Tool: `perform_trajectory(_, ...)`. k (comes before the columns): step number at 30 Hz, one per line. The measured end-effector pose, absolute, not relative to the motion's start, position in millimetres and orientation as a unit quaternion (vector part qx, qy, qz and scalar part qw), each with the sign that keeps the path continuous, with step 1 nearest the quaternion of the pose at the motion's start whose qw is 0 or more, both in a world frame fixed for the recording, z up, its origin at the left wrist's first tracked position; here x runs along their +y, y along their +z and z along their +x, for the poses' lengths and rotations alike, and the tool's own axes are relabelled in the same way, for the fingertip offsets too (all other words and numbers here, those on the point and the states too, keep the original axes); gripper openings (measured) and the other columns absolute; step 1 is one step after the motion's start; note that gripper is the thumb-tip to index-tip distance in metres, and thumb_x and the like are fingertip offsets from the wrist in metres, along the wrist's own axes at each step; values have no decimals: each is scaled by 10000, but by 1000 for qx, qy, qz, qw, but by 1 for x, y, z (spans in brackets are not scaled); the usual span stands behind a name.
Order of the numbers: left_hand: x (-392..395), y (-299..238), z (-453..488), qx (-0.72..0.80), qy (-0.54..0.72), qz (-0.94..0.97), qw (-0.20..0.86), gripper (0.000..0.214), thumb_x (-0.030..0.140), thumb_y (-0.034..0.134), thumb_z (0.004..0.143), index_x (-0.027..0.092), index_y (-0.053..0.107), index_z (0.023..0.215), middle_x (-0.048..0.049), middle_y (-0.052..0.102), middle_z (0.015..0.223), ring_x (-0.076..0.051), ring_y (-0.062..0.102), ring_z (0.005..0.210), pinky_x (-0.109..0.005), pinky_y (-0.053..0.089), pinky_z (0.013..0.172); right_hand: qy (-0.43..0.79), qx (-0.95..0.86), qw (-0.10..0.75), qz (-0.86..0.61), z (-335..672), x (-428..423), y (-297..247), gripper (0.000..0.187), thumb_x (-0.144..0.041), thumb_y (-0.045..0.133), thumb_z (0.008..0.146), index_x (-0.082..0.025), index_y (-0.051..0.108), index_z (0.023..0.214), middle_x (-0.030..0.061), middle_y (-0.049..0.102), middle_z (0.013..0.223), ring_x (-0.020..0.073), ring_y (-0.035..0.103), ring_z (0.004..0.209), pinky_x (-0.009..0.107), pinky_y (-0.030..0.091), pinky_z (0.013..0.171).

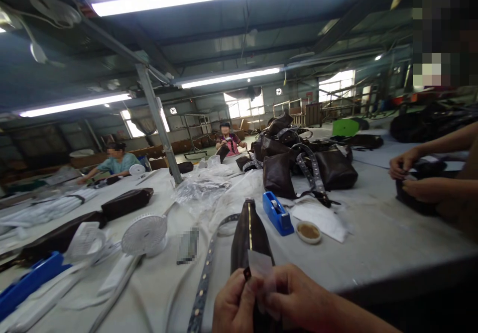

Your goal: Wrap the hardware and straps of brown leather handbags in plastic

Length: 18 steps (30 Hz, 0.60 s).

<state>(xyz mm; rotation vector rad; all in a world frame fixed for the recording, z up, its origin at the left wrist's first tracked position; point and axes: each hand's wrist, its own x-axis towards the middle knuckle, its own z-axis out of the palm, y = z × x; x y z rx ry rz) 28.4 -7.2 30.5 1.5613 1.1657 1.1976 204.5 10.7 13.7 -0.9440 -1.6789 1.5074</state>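
My left hand (233, 303) and my right hand (295, 298) meet at the bottom edge, fingers pinched together. Between them they pinch a small clear slip or tag (261, 266) at the near end of a dark brown leather bag (248, 236). The bag lies lengthwise on the white-covered table (373, 243), its gold zipper facing up. A studded strap (205, 273) trails from the bag toward me on the left.
A blue tape dispenser (276, 213) and a small dish (308, 232) sit just beyond the bag. A white fan (144, 234) stands left. Brown bags are piled (298, 161) further back. A co-worker's hands (414, 176) work on a dark bag at right; two people sit far off.
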Motion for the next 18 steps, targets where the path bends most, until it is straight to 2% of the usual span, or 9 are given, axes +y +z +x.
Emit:
perform_trajectory(3,-10,36,30,474,472,621,409,361,512,605,895,188,744,817,-46,705,804,-197,644,786,-244,510,732,575,-648,335,-371,209,13,18,141,-203,592,743,-149,639,622,-33,544,586,95,460,564,204,357,553)
perform_trajectory(5,-11,37,30,492,472,607,407,331,488,603,903,192,751,916,-53,731,870,-205,657,830,-254,514,759,577,-625,359,-384,211,18,19,156,-225,643,740,-142,665,610,-24,560,578,98,466,563,214,361,559)
perform_trajectory(7,-11,36,29,503,470,589,424,339,477,587,917,188,737,1010,-47,732,846,-190,653,790,-249,510,725,597,-557,410,-406,212,24,18,213,-303,724,731,-133,681,610,-19,548,541,93,440,531,218,335,524)
perform_trajectory(9,-10,35,30,497,465,578,450,358,476,555,937,174,718,1042,-23,692,739,-158,617,684,-233,490,655,635,-463,463,-410,211,30,18,295,-388,807,691,-130,679,627,-23,531,521,83,413,495,216,298,479)
perform_trajectory(13,-11,37,35,476,452,574,490,395,488,503,957,151,708,974,19,560,607,-117,509,558,-210,430,549,693,-316,533,-369,201,39,18,366,-405,899,606,-143,652,669,-25,568,589,75,450,478,207,316,451)
perform_trajectory(18,-12,41,34,474,425,611,470,388,462,479,965,156,681,841,28,512,552,-106,467,511,-205,370,504,687,-290,566,-352,192,42,16,344,-386,892,646,-146,650,683,-28,573,591,71,449,479,204,305,447)
